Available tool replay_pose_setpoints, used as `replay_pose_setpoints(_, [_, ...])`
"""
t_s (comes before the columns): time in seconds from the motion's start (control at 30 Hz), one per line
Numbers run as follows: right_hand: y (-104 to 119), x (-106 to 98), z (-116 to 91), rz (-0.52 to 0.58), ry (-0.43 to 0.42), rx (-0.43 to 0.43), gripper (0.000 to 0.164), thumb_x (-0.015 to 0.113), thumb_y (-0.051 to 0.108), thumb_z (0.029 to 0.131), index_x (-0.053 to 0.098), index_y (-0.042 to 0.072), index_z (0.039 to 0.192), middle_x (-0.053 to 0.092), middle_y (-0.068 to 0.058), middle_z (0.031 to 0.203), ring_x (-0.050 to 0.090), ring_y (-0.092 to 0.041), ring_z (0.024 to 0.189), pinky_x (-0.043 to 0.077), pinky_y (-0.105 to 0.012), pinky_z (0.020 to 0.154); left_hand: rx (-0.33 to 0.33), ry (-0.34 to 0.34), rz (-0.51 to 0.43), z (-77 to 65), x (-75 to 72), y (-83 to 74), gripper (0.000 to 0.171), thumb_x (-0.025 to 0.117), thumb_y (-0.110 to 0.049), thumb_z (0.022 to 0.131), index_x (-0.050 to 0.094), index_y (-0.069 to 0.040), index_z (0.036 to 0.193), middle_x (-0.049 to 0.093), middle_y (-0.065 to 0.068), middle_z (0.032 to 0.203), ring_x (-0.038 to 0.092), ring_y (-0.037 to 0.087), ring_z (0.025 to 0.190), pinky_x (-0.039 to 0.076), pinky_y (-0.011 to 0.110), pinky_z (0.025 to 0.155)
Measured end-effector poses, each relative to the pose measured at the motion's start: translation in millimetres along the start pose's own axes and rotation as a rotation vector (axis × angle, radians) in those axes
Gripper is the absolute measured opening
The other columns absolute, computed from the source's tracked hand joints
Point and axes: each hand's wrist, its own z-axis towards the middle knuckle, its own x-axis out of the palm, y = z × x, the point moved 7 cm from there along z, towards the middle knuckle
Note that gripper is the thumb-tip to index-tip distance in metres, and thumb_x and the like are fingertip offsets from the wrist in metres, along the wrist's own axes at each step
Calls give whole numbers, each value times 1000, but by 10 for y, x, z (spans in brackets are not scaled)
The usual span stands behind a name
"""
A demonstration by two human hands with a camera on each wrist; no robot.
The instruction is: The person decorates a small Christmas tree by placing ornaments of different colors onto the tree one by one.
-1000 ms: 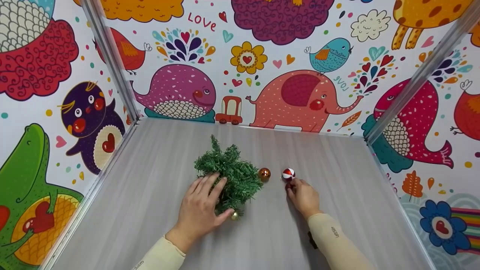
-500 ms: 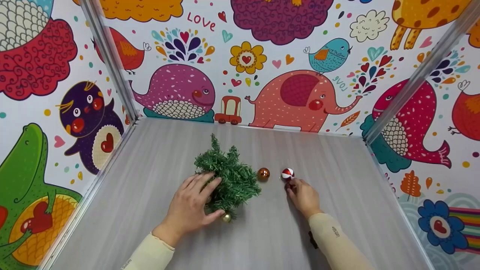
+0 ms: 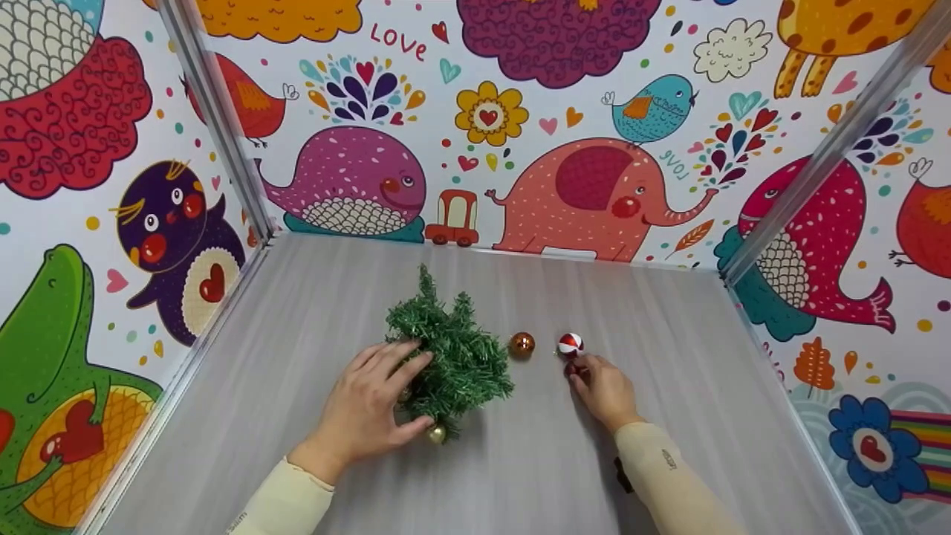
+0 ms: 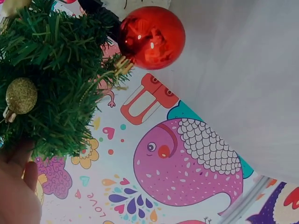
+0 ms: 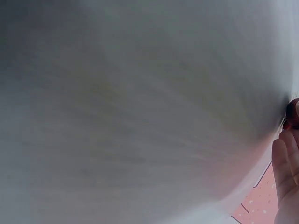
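A small green artificial Christmas tree [image 3: 453, 357] stands mid-table. My left hand [image 3: 368, 405] grips its left side, fingertips among the branches, thumb beside a gold bauble [image 3: 437, 433]. In the left wrist view, a shiny red bauble [image 4: 152, 37] and a gold glitter bauble [image 4: 21, 95] are on the tree. To the right, my right hand [image 3: 605, 390] pinches a small dark red bauble [image 3: 573, 368], partly hidden by the fingers; this dark red bauble [image 5: 293, 113] shows at the right wrist view's edge. Just beyond it lies a red-and-white bauble [image 3: 570, 344].
A copper-coloured bauble [image 3: 521, 345] lies between the tree and the red-and-white bauble. The grey wood-grain table [image 3: 520, 475] is bounded by printed cartoon walls [image 3: 483, 193] with metal corner rails [image 3: 223, 119].
My left hand has moved left and a little toward me, turning the tree so its gold bauble shifts left. The right hand and the loose baubles stay almost where they were.
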Motion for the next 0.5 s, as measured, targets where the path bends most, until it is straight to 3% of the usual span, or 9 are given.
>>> replay_pose_setpoints(0.5, [-27,13,-15,25,7,29,20,79,11,85,69,7,102,69,-7,94,68,-24,84,55,-45,74,2,0,-17,-7,-30,-14,86,86,-50,65,57,-14,138,57,10,137,55,30,123,37,47,107])
